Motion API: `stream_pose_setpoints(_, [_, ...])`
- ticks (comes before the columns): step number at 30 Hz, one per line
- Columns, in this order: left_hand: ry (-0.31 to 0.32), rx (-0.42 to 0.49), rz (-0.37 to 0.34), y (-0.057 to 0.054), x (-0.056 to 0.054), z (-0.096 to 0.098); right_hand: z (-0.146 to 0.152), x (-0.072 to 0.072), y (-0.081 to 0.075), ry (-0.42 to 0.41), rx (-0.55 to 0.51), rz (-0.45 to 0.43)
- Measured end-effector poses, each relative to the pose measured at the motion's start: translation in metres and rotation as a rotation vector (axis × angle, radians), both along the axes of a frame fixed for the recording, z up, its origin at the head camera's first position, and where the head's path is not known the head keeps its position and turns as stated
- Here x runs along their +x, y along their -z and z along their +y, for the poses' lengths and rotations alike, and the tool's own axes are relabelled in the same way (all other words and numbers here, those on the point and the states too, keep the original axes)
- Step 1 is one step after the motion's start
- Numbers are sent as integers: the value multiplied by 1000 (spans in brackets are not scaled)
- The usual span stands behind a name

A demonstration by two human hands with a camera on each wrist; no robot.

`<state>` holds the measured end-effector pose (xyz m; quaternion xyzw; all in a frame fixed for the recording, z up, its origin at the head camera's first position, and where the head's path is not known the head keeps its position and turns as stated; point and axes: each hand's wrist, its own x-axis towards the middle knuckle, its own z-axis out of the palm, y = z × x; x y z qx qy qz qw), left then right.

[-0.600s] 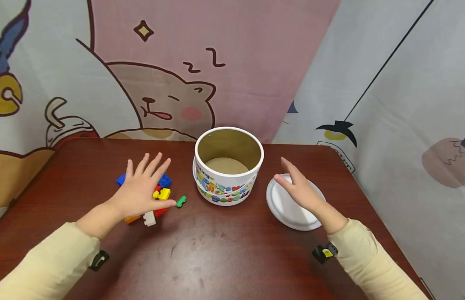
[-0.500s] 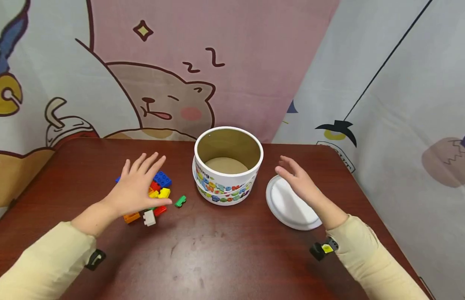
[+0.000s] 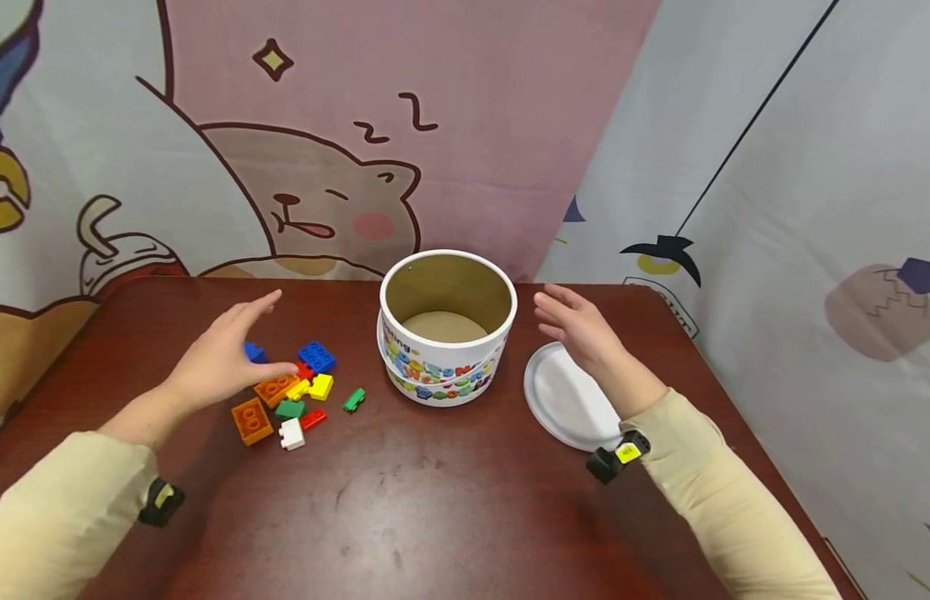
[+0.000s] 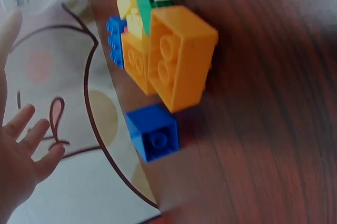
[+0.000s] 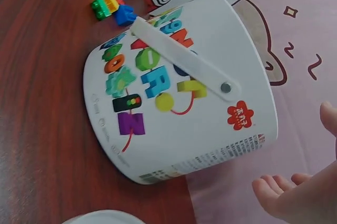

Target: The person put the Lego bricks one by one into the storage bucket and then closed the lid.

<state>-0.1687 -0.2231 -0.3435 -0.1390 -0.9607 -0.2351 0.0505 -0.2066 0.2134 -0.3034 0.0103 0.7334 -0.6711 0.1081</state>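
My left hand [image 3: 217,354] hovers over the left edge of a small heap of toy bricks, thumb and fingers spread apart, holding nothing. Around it lie orange bricks [image 3: 252,421], a blue brick [image 3: 317,357], a yellow brick [image 3: 321,387], a white brick [image 3: 292,434] and a red brick [image 3: 313,418]. A little green brick [image 3: 354,400] sits apart, nearer the white bucket [image 3: 442,371]. That bucket stands upright without a cover, its inside bare and its handle hanging down in front. Above the round white lid [image 3: 566,400] my right hand [image 3: 581,329] is raised, fingers loosely extended, nothing in it.
Everything stands on a dark red-brown table [image 3: 405,500]. Behind it hangs a printed cloth [image 3: 495,150] with cartoon animals, and the bucket is close to this cloth. Each wrist carries a small black camera [image 3: 618,458].
My left hand has shifted left and turned on its side, uncovering more bricks. The right hand has moved slightly up and left, away from the lid. The head view has shifted a little.
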Motion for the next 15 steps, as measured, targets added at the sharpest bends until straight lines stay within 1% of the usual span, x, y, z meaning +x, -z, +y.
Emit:
stream_pose_setpoints(3, [-16, 64, -11, 3, -5, -10, -5, -5, -2, 33, -34, 10])
stream_pose_setpoints(7, [-38, 110, -24, 9, -11, -23, -17, -11, -2, 88, -46, 46])
stream_pose_setpoints(11, [-73, 149, -77, 17, -16, -35, -29, -18, 1, 135, -35, 91])
stream_pose_setpoints(15, [-108, 174, -128, 24, -20, -44, -35, -22, 6, 156, -1, 128])
